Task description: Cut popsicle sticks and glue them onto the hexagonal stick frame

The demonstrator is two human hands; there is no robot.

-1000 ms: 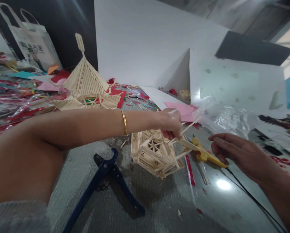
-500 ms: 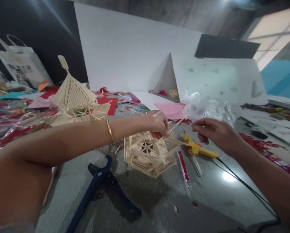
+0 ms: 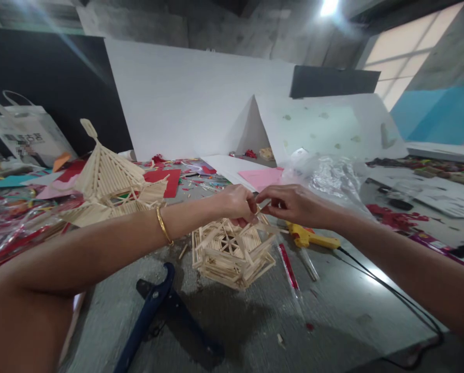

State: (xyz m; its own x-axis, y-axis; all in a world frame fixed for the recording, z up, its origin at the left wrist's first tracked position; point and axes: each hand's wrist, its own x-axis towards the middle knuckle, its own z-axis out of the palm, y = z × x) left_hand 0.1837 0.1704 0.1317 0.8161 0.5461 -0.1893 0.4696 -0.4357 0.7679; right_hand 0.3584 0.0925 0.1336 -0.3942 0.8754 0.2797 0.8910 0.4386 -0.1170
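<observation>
A six-sided frame built of thin wooden sticks [image 3: 232, 259] sits in the middle of the table. Over its far side, my left hand [image 3: 237, 203] is closed in a pinch on a thin wooden stick [image 3: 261, 208]. My right hand [image 3: 284, 202] meets it from the right, thumb and finger pinched on the same stick, most of which the fingers hide. Just right of the frame lies a yellow hot glue gun [image 3: 309, 238]. In front to the left is a dark blue cutter [image 3: 165, 300] with spread handles.
A pointed stick-built roof [image 3: 110, 171] stands at the left behind my left arm. Red-and-clear glue sticks [image 3: 288, 264] lie beside the glue gun, whose black cord [image 3: 387, 290] runs right. Paper scraps and clear plastic wrap [image 3: 325, 171] cover the back.
My right hand has moved left to meet my left hand and now grips the stick, which stuck out free before. The view has shifted slightly upward and to the right.
</observation>
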